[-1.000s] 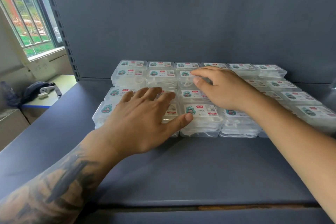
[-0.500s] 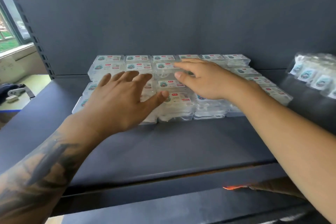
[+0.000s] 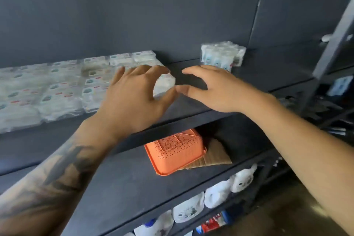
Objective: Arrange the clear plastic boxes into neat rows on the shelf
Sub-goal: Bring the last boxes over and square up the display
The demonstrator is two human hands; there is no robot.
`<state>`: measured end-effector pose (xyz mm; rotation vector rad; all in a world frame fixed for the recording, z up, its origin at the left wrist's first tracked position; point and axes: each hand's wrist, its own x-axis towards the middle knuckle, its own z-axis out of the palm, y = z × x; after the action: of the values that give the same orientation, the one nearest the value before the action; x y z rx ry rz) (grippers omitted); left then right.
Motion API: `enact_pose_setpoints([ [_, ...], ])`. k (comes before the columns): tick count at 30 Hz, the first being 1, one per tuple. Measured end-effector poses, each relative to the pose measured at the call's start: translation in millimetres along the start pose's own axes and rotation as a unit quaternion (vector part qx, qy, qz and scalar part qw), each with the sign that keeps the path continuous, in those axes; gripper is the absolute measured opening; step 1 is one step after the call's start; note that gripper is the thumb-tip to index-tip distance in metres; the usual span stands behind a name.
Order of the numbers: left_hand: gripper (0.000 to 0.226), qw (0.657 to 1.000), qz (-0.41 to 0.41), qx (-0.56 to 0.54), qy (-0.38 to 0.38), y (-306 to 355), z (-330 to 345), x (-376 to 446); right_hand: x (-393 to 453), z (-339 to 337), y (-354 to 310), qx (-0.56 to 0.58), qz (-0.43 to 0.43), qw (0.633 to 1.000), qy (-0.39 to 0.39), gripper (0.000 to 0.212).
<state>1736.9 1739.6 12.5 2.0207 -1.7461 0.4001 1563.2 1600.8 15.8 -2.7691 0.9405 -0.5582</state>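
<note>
Several clear plastic boxes (image 3: 57, 90) with white labels lie in rows on the left of the dark shelf (image 3: 191, 105). A wrapped pack of more boxes (image 3: 222, 55) stands further right against the back panel. My left hand (image 3: 134, 97) hovers over the right end of the rows, fingers spread and slightly bent, holding nothing. My right hand (image 3: 212, 90) is in the air over bare shelf between the rows and the pack, fingers spread, holding nothing. The picture is blurred.
An orange perforated basket (image 3: 176, 151) lies upside down on the shelf below, on a brown woven mat (image 3: 216, 155). White bottles (image 3: 216, 195) stand on the lowest shelf. A dark upright post (image 3: 333, 44) rises at the right.
Both hands have lifted off the boxes and shifted right toward the wrapped pack. The view has swung right and down, revealing the lower shelves.
</note>
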Motion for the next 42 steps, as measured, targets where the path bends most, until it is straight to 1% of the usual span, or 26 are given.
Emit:
enact_pose_setpoints([
  [4, 0.064, 0.998, 0.046, -0.042, -0.021, 85, 39, 22, -67, -32, 81, -0.006, 0.074, 0.997, 0.005, 0.064],
  [7, 0.062, 0.993, 0.087, -0.057, -0.055, 150, 70, 33, -117, -55, 136, -0.011, 0.130, 0.991, 0.014, 0.055],
  [10, 0.066, 0.986, 0.116, -0.080, -0.088, 209, 97, 47, -160, -75, 181, -0.022, 0.180, 0.983, 0.033, 0.050],
  [14, 0.066, 0.972, 0.176, -0.107, -0.113, 283, 129, 79, -202, -94, 235, -0.031, 0.240, 0.969, 0.052, 0.050],
  [16, 0.063, 0.964, 0.208, -0.123, -0.115, 319, 148, 95, -220, -101, 262, -0.038, 0.261, 0.962, 0.069, 0.050],
  [19, 0.051, 0.948, 0.250, -0.149, -0.126, 371, 178, 122, -245, -111, 306, -0.047, 0.304, 0.948, 0.084, 0.046],
  [22, 0.048, 0.933, 0.282, -0.175, -0.141, 419, 212, 155, -263, -127, 353, -0.073, 0.355, 0.929, 0.079, 0.048],
  [25, 0.048, 0.914, 0.291, -0.219, -0.180, 462, 243, 193, -271, -151, 399, -0.089, 0.404, 0.907, 0.077, 0.048],
  [29, 0.048, 0.895, 0.305, -0.259, -0.196, 520, 275, 249, -270, -186, 454, -0.113, 0.453, 0.878, 0.103, 0.046],
  [32, 0.048, 0.886, 0.319, -0.267, -0.206, 561, 297, 282, -272, -201, 492, -0.125, 0.481, 0.860, 0.114, 0.045],
  [37, 0.046, 0.869, 0.330, -0.290, -0.227, 620, 340, 321, -285, -210, 550, -0.114, 0.514, 0.841, 0.127, 0.047],
  [42, 0.047, 0.855, 0.367, -0.292, -0.219, 678, 382, 348, -297, -210, 619, -0.118, 0.511, 0.839, 0.143, 0.048],
])
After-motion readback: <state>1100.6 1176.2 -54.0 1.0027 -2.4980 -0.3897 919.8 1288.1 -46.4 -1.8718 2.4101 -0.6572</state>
